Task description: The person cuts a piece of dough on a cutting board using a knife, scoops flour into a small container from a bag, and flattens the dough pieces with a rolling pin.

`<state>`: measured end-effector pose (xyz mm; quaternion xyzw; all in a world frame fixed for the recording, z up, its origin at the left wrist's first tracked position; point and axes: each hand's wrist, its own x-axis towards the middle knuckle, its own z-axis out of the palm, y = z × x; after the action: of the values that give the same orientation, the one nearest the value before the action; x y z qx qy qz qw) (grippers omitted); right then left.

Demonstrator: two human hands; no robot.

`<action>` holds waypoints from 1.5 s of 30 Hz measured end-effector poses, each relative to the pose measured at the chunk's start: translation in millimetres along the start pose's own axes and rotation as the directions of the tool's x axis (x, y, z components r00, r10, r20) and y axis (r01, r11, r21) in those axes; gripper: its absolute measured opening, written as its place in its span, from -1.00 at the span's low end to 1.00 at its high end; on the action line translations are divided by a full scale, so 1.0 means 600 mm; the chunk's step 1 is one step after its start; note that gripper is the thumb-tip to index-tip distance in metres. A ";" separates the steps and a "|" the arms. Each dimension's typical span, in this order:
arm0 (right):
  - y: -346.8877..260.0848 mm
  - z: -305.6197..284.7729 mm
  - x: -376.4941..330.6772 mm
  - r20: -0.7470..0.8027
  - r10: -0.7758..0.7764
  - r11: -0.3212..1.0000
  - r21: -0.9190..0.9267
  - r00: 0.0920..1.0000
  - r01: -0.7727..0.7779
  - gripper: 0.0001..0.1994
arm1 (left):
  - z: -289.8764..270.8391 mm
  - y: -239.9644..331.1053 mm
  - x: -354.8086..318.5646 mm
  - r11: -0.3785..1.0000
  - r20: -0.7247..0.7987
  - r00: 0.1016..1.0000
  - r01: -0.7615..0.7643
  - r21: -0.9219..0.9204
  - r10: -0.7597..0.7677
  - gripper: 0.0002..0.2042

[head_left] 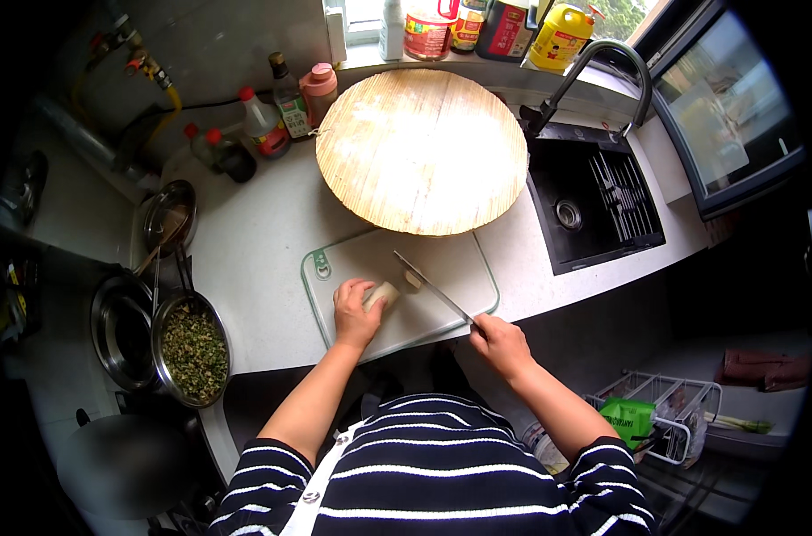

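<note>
My left hand [356,313] is closed on a short, pale roll of what looks like dough [383,297], which lies on a white cutting board with a green rim [464,266]. In my right hand [502,345] is a kitchen knife [435,289], gripped by its handle. Its blade slants over the board, tip away from me, to the right of the roll and apart from it. A small pale piece [412,279] sits beside the blade, partly hidden by it.
Beyond the board is a large round wooden board [422,152] with white powder on it. A black sink [564,183] is at the right. Bottles [263,123] line the back left. On the left stand a bowl of chopped green filling [193,350] and a dark metal bowl [120,330].
</note>
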<state>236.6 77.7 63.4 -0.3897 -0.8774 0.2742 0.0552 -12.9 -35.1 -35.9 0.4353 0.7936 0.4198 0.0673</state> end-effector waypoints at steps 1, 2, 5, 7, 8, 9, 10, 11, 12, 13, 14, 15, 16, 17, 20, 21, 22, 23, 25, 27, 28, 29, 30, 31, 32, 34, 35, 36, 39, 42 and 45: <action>-0.002 -0.004 -0.003 -0.006 -0.015 1.000 -0.011 1.000 0.015 -0.84 | 0.002 -0.004 -0.001 0.999 -0.003 0.999 0.035 -0.011 -0.035 -0.65; -0.001 -0.004 -0.006 -0.023 -0.020 1.000 -0.006 1.000 0.020 -0.85 | 0.002 -0.007 -0.002 0.997 -0.004 0.998 0.068 -0.021 -0.069 -0.64; 0.002 -0.002 -0.018 -0.045 -0.033 0.999 0.004 0.998 0.033 -0.85 | 0.000 -0.007 -0.003 0.997 0.037 0.999 -0.042 0.071 0.040 -0.63; 0.001 -0.003 -0.026 -0.022 -0.039 0.999 0.005 0.999 0.039 -0.85 | -0.003 0.007 -0.009 0.993 0.089 0.989 -0.118 0.011 0.116 -0.64; -0.003 -0.004 -0.029 -0.014 -0.038 0.999 0.005 0.999 0.038 -0.85 | -0.007 0.018 -0.014 0.988 0.116 0.981 -0.154 -0.019 0.155 -0.65; -0.008 -0.005 -0.031 -0.007 -0.037 0.999 0.004 0.999 0.037 -0.85 | -0.010 0.028 -0.020 0.989 0.144 0.978 -0.146 -0.025 0.148 -0.66; -0.011 -0.005 -0.032 0.000 -0.036 0.999 0.004 0.999 0.036 -0.86 | -0.012 0.037 -0.029 0.990 0.172 0.975 -0.138 -0.031 0.141 -0.66; -0.011 -0.002 -0.034 -0.004 -0.047 0.999 0.004 0.999 0.047 -0.85 | -0.011 0.044 -0.037 0.991 0.199 0.970 -0.130 -0.040 0.136 -0.67; -0.009 0.002 -0.035 -0.009 -0.057 0.998 0.004 0.998 0.057 -0.85 | -0.007 0.045 -0.045 0.982 0.187 0.964 -0.186 -0.042 0.190 -0.67; -0.008 0.005 -0.036 -0.014 -0.067 0.998 0.004 0.998 0.067 -0.85 | -0.004 0.048 -0.050 0.982 0.154 0.970 -0.183 -0.040 0.187 -0.67; -0.008 0.005 -0.039 -0.013 -0.081 0.997 0.003 0.997 0.081 -0.85 | -0.001 0.051 -0.053 0.983 0.119 0.976 -0.180 -0.040 0.184 -0.66; -0.009 0.005 -0.042 -0.012 -0.095 0.995 0.001 0.995 0.095 -0.85 | 0.001 0.052 -0.055 0.983 0.084 0.980 -0.177 -0.040 0.180 -0.65; -0.010 0.004 -0.045 -0.011 -0.109 0.994 -0.001 0.994 0.109 -0.85 | 0.003 0.050 -0.054 0.984 0.072 0.982 -0.170 -0.045 0.173 -0.65; -0.015 0.001 -0.047 0.000 -0.115 0.993 -0.004 0.993 0.115 -0.85 | 0.005 0.047 -0.053 0.986 0.058 0.985 -0.161 -0.048 0.163 -0.64; -0.037 -0.012 -0.059 0.024 -0.129 0.991 -0.014 0.991 0.130 -0.86 | 0.010 0.034 -0.056 0.990 0.054 0.991 -0.122 -0.075 0.126 -0.62; -0.040 -0.013 -0.061 0.035 -0.130 0.991 -0.017 0.991 0.131 -0.86 | 0.011 0.030 -0.056 0.990 0.060 0.992 -0.108 -0.087 0.114 -0.61; -0.043 -0.014 -0.063 0.046 -0.131 0.991 -0.020 0.990 0.132 -0.85 | 0.013 0.024 -0.057 0.991 0.067 0.991 -0.112 -0.080 0.117 -0.60; -0.045 -0.014 -0.064 0.057 -0.131 0.991 -0.023 0.990 0.133 -0.85 | 0.013 0.019 -0.056 0.991 0.075 0.990 -0.115 -0.072 0.121 -0.59; -0.047 -0.013 -0.064 0.051 -0.129 0.991 -0.022 0.990 0.130 -0.85 | 0.014 0.018 -0.056 0.993 0.079 0.992 -0.090 -0.082 0.096 -0.57; -0.048 -0.015 -0.059 0.037 -0.124 0.992 -0.016 0.992 0.124 -0.84 | 0.010 0.032 -0.047 0.993 0.071 0.997 -0.031 -0.117 0.040 -0.54; -0.047 -0.014 -0.057 0.024 -0.120 0.993 -0.010 0.993 0.120 -0.85 | 0.005 0.042 -0.043 0.996 0.036 0.996 -0.087 -0.019 0.088 -0.52; -0.046 -0.014 -0.054 0.010 -0.116 0.993 -0.003 0.993 0.116 -0.85 | -0.005 0.058 -0.036 0.987 0.005 0.990 -0.140 0.084 0.140 -0.51; -0.044 -0.013 -0.052 -0.005 -0.113 0.994 0.005 0.994 0.113 -0.86 | -0.010 0.065 -0.032 0.964 -0.020 0.981 -0.188 0.186 0.195 -0.49; -0.040 -0.010 -0.051 -0.016 -0.105 0.994 0.002 0.994 0.105 -0.86 | -0.004 0.055 -0.036 0.963 0.021 0.979 -0.204 0.177 0.204 -0.48; -0.035 -0.008 -0.049 -0.027 -0.103 0.995 0.000 0.994 0.103 -0.86 | 0.005 0.035 -0.044 0.961 0.059 0.975 -0.219 0.170 0.212 -0.48; -0.035 -0.009 -0.043 -0.035 -0.098 0.995 -0.002 0.995 0.098 -0.86 | 0.018 0.016 -0.050 0.979 0.126 0.979 -0.172 0.110 0.158 -0.49; -0.033 -0.009 -0.041 -0.032 -0.085 0.996 -0.007 0.996 0.085 -0.86 | 0.020 0.015 -0.048 0.993 0.158 0.983 -0.108 0.056 0.098 -0.50; -0.030 -0.007 -0.039 -0.030 -0.073 0.997 -0.011 0.997 0.072 -0.86 | 0.020 0.015 -0.047 0.999 0.192 0.981 -0.042 0.004 0.040 -0.51; -0.027 -0.005 -0.033 -0.022 -0.034 0.999 -0.021 0.999 0.033 -0.85 | 0.002 0.033 -0.016 0.993 0.034 0.999 -0.046 0.104 0.042 -0.53; -0.031 -0.002 -0.033 -0.004 -0.029 0.999 -0.024 1.000 0.029 -0.85 | -0.009 0.033 -0.010 0.985 0.089 0.996 -0.024 0.169 0.009 -0.49; -0.041 0.002 -0.031 -0.014 -0.071 0.997 -0.012 0.997 0.071 -0.85 | -0.008 0.024 -0.019 0.988 0.019 1.000 -0.021 0.153 0.018 -0.47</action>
<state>232.8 50.6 77.9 -0.3605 -0.8919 0.2643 0.0691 1.0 -42.5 -25.3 0.4505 0.8186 0.3543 0.0364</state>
